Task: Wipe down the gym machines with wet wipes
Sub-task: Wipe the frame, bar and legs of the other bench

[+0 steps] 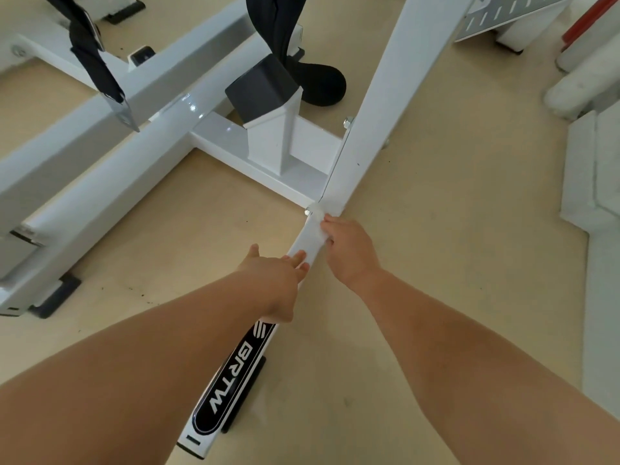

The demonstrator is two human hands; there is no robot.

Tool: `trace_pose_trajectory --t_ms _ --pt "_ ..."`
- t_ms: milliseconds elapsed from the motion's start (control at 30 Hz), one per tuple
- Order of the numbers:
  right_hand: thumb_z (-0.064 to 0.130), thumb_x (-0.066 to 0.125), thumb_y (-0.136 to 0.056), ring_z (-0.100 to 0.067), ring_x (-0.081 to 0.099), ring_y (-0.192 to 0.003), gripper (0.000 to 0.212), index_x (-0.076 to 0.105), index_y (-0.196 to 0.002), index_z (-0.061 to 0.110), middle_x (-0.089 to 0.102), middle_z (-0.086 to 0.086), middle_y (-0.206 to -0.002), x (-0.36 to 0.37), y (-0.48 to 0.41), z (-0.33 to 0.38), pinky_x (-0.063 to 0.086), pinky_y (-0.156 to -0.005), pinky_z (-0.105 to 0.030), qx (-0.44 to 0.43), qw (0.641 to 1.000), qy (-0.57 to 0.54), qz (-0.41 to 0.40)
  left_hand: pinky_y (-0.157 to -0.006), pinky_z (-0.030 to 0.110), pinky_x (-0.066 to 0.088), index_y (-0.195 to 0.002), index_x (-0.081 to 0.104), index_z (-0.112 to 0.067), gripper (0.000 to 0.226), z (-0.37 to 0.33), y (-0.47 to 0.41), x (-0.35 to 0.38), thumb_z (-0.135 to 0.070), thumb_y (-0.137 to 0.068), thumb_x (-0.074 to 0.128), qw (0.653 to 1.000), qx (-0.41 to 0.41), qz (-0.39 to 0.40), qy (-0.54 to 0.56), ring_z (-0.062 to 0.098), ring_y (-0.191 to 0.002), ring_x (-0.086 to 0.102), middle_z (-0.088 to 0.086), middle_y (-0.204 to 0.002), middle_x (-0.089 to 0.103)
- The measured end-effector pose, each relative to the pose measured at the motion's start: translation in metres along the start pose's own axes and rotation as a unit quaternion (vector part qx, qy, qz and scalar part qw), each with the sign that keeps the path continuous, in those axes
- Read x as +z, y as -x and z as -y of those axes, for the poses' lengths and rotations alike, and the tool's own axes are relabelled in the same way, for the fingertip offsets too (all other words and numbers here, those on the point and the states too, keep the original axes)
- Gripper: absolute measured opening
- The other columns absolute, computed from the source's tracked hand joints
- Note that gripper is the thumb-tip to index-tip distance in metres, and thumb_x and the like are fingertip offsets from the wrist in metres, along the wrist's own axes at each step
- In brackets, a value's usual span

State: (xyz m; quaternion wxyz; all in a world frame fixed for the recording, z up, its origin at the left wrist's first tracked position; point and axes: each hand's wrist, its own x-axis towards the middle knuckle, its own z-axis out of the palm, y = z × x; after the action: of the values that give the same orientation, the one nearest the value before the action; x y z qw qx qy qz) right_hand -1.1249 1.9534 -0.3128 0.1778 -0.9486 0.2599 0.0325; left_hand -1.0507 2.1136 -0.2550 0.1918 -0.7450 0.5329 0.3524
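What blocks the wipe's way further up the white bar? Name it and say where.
Nothing visible lies on top of the bar ahead of the wet wipe under the right hand. On its left side, a bolt and the joining crossbar sit just beside the wipe.

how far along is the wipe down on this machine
Done: hard to tell; only the long rail shows a wet-looking shine. In hand: the right hand presses a wet wipe on the floor beam by the bolt, left hand resting alongside. Left, likely: the beam's upper stretch and the crossbar.
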Motion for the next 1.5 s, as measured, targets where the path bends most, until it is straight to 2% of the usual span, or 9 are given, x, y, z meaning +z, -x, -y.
trace_pose_trajectory --t_ms 167,333,567,667,767,900,1100,1367,1500 --pt "0.011 0.058 -0.095 -0.023 0.064 -0.113 0.029 0.076 -0.118 0.013 0.073 -0.006 -0.118 -0.01 0.02 0.01 0.046 -0.095 -0.029 0.045 0.998 -0.05 -0.003 -0.123 0.06 0.003 -0.161 -0.008 -0.026 0.092 -0.007 0.0 0.011 -0.039 -0.095 0.054 0.999 -0.003 0.005 0.041 0.013 -0.156 0.004 -0.011 -0.165 -0.025" --pt "0.008 0.059 -0.089 -0.025 0.069 -0.097 0.025 0.078 -0.106 0.008 0.075 -0.006 -0.104 -0.1 0.038 0.013 0.055 -0.089 -0.042 -0.048 0.976 -0.12 -0.176 -0.124 0.037 0.019 -0.162 0.007 -0.031 0.087 0.001 0.013 -0.001 -0.048 -0.095 0.061 0.981 0.021 -0.017 0.194 0.016 -0.154 0.015 -0.013 -0.168 -0.006" --pt "-0.003 0.07 -0.087 -0.026 0.066 -0.108 0.027 0.075 -0.113 0.001 0.072 -0.012 -0.118 -0.253 0.056 0.037 0.047 -0.101 -0.024 -0.216 0.862 0.0 -0.458 -0.124 0.038 0.021 -0.16 -0.006 -0.035 0.097 -0.023 0.055 -0.095 -0.045 -0.094 0.063 0.897 0.048 -0.346 0.271 0.018 -0.138 0.045 -0.016 -0.166 -0.018" --pt "-0.004 0.061 -0.093 -0.032 0.058 -0.122 0.035 0.065 -0.127 -0.008 0.064 -0.023 -0.13 -0.295 0.053 0.059 0.043 -0.113 -0.032 -0.299 0.798 0.09 -0.516 -0.126 0.043 0.016 -0.16 -0.013 -0.028 0.104 -0.036 0.079 -0.146 -0.046 -0.092 0.064 0.85 0.072 -0.46 0.247 0.02 -0.144 0.033 -0.014 -0.163 -0.028" --pt "0.002 0.045 -0.1 -0.039 0.036 -0.147 0.048 0.044 -0.146 -0.01 0.042 -0.026 -0.155 -0.318 0.032 0.072 0.023 -0.126 -0.049 -0.276 0.796 0.261 -0.472 -0.126 0.046 0.01 -0.158 -0.02 -0.025 0.115 -0.04 0.085 -0.181 -0.046 -0.087 0.067 0.848 0.078 -0.478 0.215 0.017 -0.148 0.027 -0.012 -0.16 -0.036" --pt "0.012 0.021 -0.1 -0.036 0.001 -0.158 0.065 0.0 -0.16 -0.002 0.001 -0.02 -0.17 -0.329 0.014 0.061 -0.011 -0.126 -0.047 -0.19 0.777 0.46 -0.385 -0.126 0.047 0.013 -0.157 -0.024 -0.021 0.124 -0.04 0.08 -0.195 -0.048 -0.083 0.072 0.886 0.048 -0.427 0.175 0.019 -0.146 0.033 -0.009 -0.155 -0.045" --pt "0.01 0.019 -0.099 -0.037 -0.004 -0.157 0.067 -0.004 -0.161 -0.001 -0.005 -0.02 -0.17 -0.348 0.013 0.049 -0.008 -0.126 -0.051 -0.258 0.691 0.578 -0.35 -0.125 0.046 0.008 -0.156 -0.026 -0.016 0.127 -0.045 0.076 -0.198 -0.053 -0.083 0.071 0.891 0.026 -0.429 0.148 0.018 -0.153 0.017 -0.002 -0.154 -0.048" --pt "0.014 0.036 -0.097 -0.036 0.004 -0.158 0.074 0.003 -0.162 0.002 0.002 -0.017 -0.171 -0.331 0.01 0.057 -0.003 -0.126 -0.051 -0.243 0.734 0.504 -0.384 -0.124 0.045 0.013 -0.156 -0.025 -0.015 0.128 -0.036 0.078 -0.196 -0.054 -0.081 0.071 0.902 -0.013 -0.428 0.056 0.02 -0.149 0.027 0.002 -0.153 -0.049" --pt "0.014 0.036 -0.097 -0.036 0.005 -0.158 0.075 0.002 -0.163 0.005 0.002 -0.015 -0.171 -0.333 0.006 0.05 0.002 -0.126 -0.053 -0.262 0.711 0.535 -0.375 -0.125 0.046 0.012 -0.155 -0.026 -0.014 0.128 -0.04 0.077 -0.197 -0.055 -0.082 0.069 0.903 -0.023 -0.428 0.033 0.021 -0.153 0.016 0.004 -0.153 -0.049"
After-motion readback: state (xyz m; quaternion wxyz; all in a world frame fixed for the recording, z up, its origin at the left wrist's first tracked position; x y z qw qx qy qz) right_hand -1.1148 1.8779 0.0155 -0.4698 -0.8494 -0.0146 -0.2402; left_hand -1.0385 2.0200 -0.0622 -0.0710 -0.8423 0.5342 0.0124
